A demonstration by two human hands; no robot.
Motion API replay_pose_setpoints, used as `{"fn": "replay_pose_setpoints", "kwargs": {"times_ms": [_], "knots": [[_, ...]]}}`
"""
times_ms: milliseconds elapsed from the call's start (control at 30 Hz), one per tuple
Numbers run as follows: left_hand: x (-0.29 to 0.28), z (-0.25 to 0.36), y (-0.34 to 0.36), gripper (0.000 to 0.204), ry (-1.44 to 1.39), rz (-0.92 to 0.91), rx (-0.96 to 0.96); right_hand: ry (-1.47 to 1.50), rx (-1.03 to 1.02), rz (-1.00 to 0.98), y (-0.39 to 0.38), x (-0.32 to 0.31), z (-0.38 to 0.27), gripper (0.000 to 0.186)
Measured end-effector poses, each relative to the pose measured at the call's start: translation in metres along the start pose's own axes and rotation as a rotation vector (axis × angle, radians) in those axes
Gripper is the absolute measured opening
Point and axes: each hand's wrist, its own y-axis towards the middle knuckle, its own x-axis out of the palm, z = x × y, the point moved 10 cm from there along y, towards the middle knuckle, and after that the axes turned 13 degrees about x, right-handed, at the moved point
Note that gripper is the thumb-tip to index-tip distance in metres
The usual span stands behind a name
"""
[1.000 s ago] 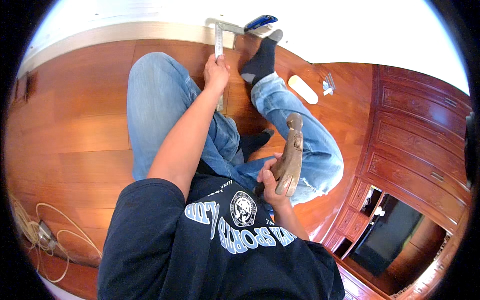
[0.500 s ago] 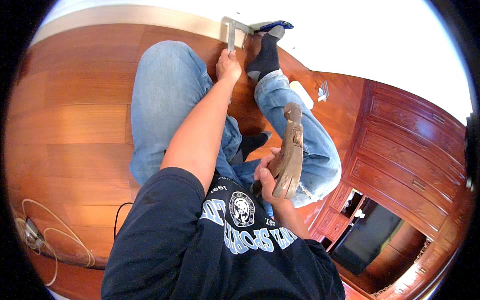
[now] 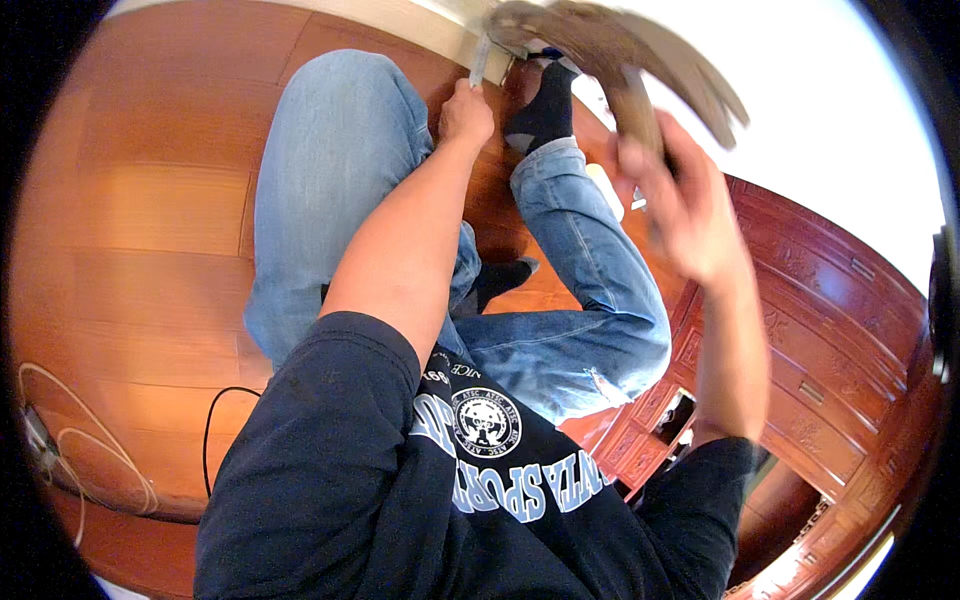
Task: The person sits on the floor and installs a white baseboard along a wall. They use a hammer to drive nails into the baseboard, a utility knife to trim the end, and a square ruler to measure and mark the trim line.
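The hammer (image 3: 622,55) has swung up to one o'clock. At twelve, the left hand's (image 3: 466,115) fingers grip a metal square (image 3: 478,62) near the pale baseboard (image 3: 415,25); the right hand's (image 3: 692,205) clench the hammer. Placing looks done; what remains is unclear.

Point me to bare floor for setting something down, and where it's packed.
Widest patch: wood floor left of the left knee, bordered by the skirting board above, pale cables and a black cord below. Crowded: near the wall, where left hand, metal square, hammer and socked foot bunch up in view.
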Motion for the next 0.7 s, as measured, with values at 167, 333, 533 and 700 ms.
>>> {"fn": "replay_pose_setpoints", "kwargs": {"times_ms": [167,333,533,700], "knots": [[0.008,-0.008,0.001,0.032,-0.018,-0.031,-0.023,-0.773,-0.231,0.233,0.108,0.003,-0.085,0.027],[0.000,-0.008,-0.001,0.027,-0.033,-0.034,-0.014,-0.990,-0.041,-0.004,0.182,0.053,-0.105,0.031],[-0.004,-0.004,-0.004,0.024,-0.019,-0.074,-0.022,-1.086,-0.152,-0.012,0.235,0.069,-0.085,0.032],[-0.011,0.004,-0.007,0.027,0.005,-0.132,-0.070,-1.239,-0.177,-0.022,0.242,0.078,-0.083,0.029]]}}
